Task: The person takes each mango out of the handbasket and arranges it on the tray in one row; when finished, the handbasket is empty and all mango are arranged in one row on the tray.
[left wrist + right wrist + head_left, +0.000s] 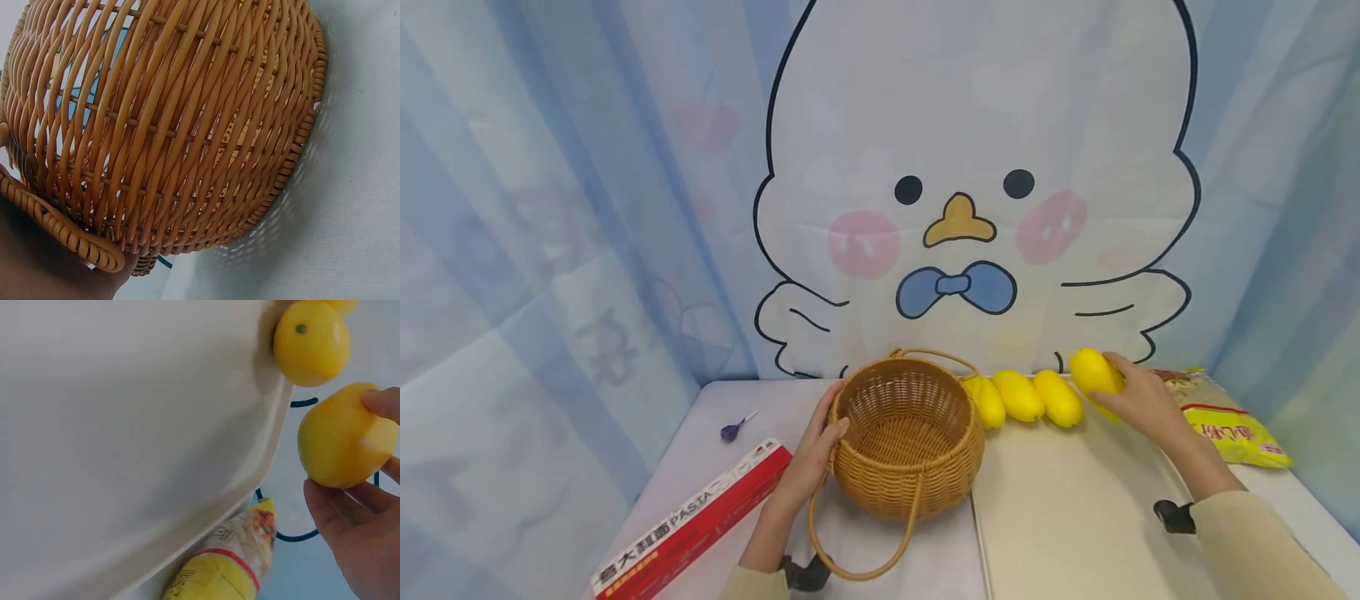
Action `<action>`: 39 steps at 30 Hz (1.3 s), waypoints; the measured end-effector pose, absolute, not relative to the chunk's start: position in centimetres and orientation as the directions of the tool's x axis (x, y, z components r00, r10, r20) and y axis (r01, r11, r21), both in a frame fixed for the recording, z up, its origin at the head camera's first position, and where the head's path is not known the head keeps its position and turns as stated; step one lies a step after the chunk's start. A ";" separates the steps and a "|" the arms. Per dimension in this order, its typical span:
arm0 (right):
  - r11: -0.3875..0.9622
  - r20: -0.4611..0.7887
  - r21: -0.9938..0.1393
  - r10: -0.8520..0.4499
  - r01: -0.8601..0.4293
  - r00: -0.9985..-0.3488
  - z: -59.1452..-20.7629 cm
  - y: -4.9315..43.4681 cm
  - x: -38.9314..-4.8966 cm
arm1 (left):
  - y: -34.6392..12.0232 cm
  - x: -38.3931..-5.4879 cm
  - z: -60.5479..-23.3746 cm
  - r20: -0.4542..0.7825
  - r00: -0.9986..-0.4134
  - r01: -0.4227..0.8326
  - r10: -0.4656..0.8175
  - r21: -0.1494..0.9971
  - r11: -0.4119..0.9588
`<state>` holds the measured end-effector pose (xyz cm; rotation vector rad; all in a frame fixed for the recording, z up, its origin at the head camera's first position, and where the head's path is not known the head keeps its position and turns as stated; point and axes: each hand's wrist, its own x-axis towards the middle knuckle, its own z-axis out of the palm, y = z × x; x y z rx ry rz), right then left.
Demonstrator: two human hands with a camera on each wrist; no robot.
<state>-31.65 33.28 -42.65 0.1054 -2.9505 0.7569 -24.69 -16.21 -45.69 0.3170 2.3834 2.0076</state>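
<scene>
My right hand (1146,404) grips a yellow lemon (1092,377) between thumb and fingers, raised over the back right of a cream tray (1067,508). The right wrist view shows this lemon (340,440) held off the tray's edge. Three more lemons (1018,396) lie in a row along the tray's back edge, the leftmost partly behind the basket. With my left hand (808,454) I hold the left rim of a round brown wicker basket (898,492), which has nothing inside. Its woven side (181,119) fills most of the left wrist view.
A red and white pasta box (700,521) lies slantwise at the left, with a small purple lollipop (730,432) behind it. On the right, beyond the tray, lies a yellow macaroni bag (1232,429). A printed curtain (955,100) hangs right behind the table.
</scene>
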 end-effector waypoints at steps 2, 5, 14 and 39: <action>0.876 0.099 -0.476 -0.034 -0.078 -0.994 -43.1 33.6 -31.7 | -16.1 -24.7 -45.6 0.124 -0.979 0.149 0.161 0.976 0.158; 0.882 0.086 -0.468 -0.020 -0.058 -0.996 -43.5 34.0 -31.9 | -16.0 -24.7 -45.5 0.126 -0.979 0.152 0.162 0.976 0.159; 0.886 0.003 -0.462 0.030 0.025 -1.000 -44.8 34.7 -31.6 | -15.8 -24.6 -45.5 0.129 -0.978 0.155 0.163 0.975 0.160; 0.873 0.068 -0.485 -0.010 -0.042 -0.998 -45.4 35.8 -30.0 | -16.1 -24.5 -45.5 0.102 -0.984 0.129 0.148 0.975 0.183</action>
